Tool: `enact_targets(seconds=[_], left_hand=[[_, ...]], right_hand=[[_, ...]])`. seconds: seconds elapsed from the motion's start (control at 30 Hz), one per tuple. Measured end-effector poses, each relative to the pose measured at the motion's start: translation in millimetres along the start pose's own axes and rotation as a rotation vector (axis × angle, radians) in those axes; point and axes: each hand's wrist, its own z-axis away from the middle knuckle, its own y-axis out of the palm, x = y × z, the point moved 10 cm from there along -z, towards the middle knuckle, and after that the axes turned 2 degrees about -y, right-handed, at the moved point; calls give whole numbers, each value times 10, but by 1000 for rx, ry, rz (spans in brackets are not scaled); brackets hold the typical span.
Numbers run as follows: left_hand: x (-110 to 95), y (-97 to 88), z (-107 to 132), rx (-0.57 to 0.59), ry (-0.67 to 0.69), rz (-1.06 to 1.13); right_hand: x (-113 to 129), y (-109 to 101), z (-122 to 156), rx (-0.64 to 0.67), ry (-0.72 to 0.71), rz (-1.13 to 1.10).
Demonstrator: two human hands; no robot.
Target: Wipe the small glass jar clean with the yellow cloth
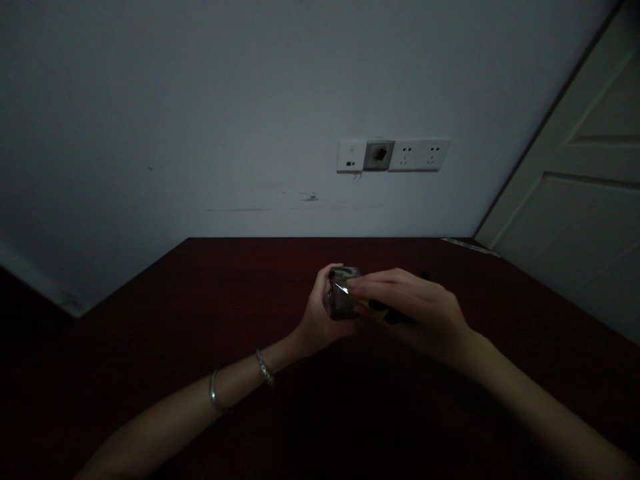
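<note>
My left hand is wrapped round a small, shiny, dark see-through object, perhaps glass or clear plastic; its kind is hard to make out in the dim light. From the right, my right hand grips a black and yellow handled thing. The near end of that thing is hidden under my fingers. My right fingertips meet the upper right side of the shiny object. Both hands are held close together above the dark red table. Two silver bracelets circle my left forearm.
Behind the table stands a pale wall with scuff marks and a row of sockets. A panelled white door is at the right. A thin pale strip lies at the table's far right edge. The light is low.
</note>
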Motion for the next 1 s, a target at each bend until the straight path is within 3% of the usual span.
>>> enact_targets(seconds=[0.1,0.23,0.63,0.87,1.0], left_hand=[[13,40,21,29,-38,33],[11,49,37,32,-49,50],[59,9,26,18,-56,46],[-49,80,25,76,30,53],[-1,78,23,58,-26,84]], right_hand=[[-152,-107,5,-111,112,-25],[-167,-175,2,-203,126,-58],[7,-33,13,-20,-15,-28],[-245,-172,18,-188,191,-112],[-351,-146,48,-213,256,-167]])
